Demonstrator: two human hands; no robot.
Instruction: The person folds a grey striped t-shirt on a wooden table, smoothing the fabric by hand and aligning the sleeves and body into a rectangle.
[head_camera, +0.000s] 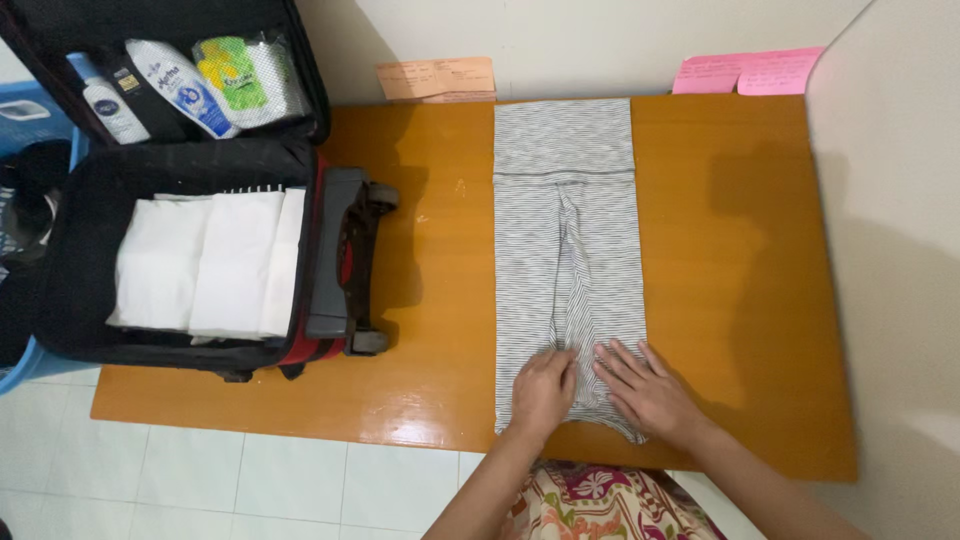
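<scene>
Both hands lie flat on a grey striped garment (567, 250), folded into a long narrow strip that runs down the middle of the orange tabletop (730, 280). The left hand (543, 390) rests palm down on the garment's near end, its fingers loosely curled together and pointing away from the person; it grips nothing, only presses on the cloth. The right hand (648, 390) sits just beside it, palm down too, with fingers spread wide and straight, angled toward the left hand and nearly touching it. Neither hand has closed on the fabric. Both forearms come up from the bottom edge of the view, the left one rising fairly steeply, the right one slanting in from the lower right corner. Between the forearms a piece of flower-patterned clothing (600, 505) shows.

The garment's broad waistband end reaches the far edge of the tabletop by the wall, and its near end, under the hands, stops short of the near edge. Left of the garment, an open black suitcase (180, 165) lies on the tabletop's left part, its wheels toward the garment. Folded white cloth (205, 265) fills the suitcase's lower half; white bottles (150, 85) and a green packet (245, 75) sit in its lid. Beyond the garment an orange paper note (437, 78) hangs on the wall, and pink notes (748, 72) hang to its right.
</scene>
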